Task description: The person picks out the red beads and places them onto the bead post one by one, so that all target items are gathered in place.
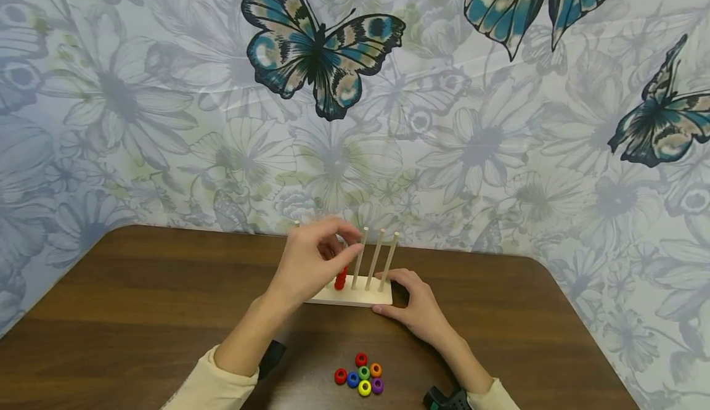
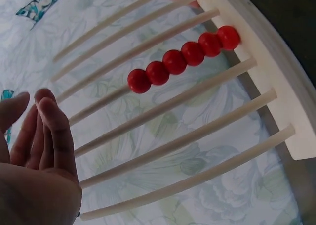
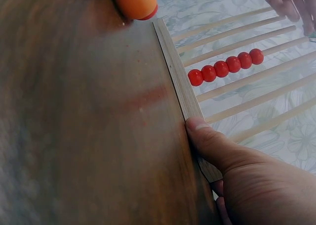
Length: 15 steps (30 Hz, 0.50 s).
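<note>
A pale wooden peg stand (image 1: 349, 299) carries several upright pegs in a row. Several red beads (image 2: 174, 62) are stacked on the middle peg, down against the base. My left hand (image 1: 310, 262) is raised by the peg tops, its fingers bent and the thumb apart from them. Nothing shows between that thumb and the fingers in the left wrist view. With my right hand (image 1: 418, 305) I grip the right end of the base, the thumb (image 3: 200, 128) on its front edge and fingers behind. From the head view, the left hand hides the left pegs and upper beads.
Loose beads (image 1: 363, 373) in red, orange, green, blue, yellow and purple lie grouped on the brown table (image 1: 138, 311), nearer me than the stand. Behind the table's far edge hangs a butterfly-and-flower cloth (image 1: 333, 163).
</note>
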Each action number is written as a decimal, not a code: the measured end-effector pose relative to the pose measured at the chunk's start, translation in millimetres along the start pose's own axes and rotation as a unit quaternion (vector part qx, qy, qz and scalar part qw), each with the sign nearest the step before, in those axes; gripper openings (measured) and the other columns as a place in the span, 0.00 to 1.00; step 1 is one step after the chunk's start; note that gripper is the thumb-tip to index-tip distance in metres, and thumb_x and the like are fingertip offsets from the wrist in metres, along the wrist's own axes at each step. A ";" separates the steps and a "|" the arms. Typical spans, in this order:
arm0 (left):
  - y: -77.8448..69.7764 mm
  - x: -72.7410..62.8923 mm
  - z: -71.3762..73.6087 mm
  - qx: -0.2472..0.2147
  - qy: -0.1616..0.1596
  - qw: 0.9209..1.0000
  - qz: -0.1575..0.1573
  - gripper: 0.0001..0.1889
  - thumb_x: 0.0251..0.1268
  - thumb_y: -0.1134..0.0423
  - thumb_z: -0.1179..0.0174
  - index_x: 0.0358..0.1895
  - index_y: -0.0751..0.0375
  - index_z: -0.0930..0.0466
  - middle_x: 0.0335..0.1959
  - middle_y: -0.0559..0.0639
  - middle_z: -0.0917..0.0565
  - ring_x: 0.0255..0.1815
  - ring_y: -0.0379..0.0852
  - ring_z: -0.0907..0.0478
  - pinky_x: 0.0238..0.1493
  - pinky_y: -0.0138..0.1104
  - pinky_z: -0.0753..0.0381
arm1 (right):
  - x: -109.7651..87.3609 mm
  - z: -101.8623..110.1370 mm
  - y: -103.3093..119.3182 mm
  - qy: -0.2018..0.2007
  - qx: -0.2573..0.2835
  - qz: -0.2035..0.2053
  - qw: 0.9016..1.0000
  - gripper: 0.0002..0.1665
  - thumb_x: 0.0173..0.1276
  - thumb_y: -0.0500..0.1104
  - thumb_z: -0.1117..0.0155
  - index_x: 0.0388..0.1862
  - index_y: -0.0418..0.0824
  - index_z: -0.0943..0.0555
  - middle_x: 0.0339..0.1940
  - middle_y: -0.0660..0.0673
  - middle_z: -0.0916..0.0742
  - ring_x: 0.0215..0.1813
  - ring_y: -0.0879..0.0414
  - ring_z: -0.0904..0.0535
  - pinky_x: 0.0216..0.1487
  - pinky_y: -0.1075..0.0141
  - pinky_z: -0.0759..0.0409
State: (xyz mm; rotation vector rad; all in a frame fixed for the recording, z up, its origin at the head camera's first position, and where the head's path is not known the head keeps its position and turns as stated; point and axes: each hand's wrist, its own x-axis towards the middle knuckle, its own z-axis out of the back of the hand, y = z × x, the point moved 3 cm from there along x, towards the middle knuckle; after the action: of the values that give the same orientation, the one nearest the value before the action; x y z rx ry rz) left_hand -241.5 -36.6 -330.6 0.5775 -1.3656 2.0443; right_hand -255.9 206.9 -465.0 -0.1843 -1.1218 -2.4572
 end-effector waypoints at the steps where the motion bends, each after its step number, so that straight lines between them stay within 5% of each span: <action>1: 1.0 -1.2 -2.5 -0.001 0.021 1.000 0.005 0.06 0.66 0.66 0.27 0.44 0.54 0.11 0.31 0.44 0.12 0.20 0.34 0.23 0.24 0.30 0.22 | -0.5 -0.4 -0.1 -0.001 0.003 0.000 1.000 0.33 0.59 0.56 0.17 0.63 0.56 0.16 0.62 0.53 0.14 0.67 0.54 0.23 0.70 0.43 0.26; 8: 13.6 -13.1 -15.1 0.013 0.126 0.992 0.023 0.02 0.68 0.64 0.28 0.38 0.51 0.11 0.26 0.40 0.14 0.18 0.31 0.28 0.23 0.28 0.26 | -1.5 -4.8 -2.2 -0.002 0.002 0.008 1.000 0.32 0.60 0.55 0.17 0.63 0.56 0.16 0.62 0.56 0.14 0.67 0.54 0.23 0.70 0.43 0.25; 15: 28.3 -31.8 -24.9 0.061 0.239 0.969 0.025 0.06 0.66 0.67 0.29 0.35 0.50 0.12 0.26 0.36 0.15 0.22 0.28 0.28 0.27 0.27 0.24 | -0.8 -2.1 -2.1 -0.004 -0.003 0.013 1.000 0.32 0.60 0.55 0.17 0.63 0.56 0.16 0.61 0.55 0.14 0.65 0.54 0.22 0.67 0.43 0.24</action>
State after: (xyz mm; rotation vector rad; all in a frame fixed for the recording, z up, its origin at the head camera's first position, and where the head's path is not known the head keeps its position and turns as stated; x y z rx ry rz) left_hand -238.7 -29.3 -379.3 0.0832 -0.9816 2.1369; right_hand -256.0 206.9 -468.0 -0.2090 -1.1083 -2.4399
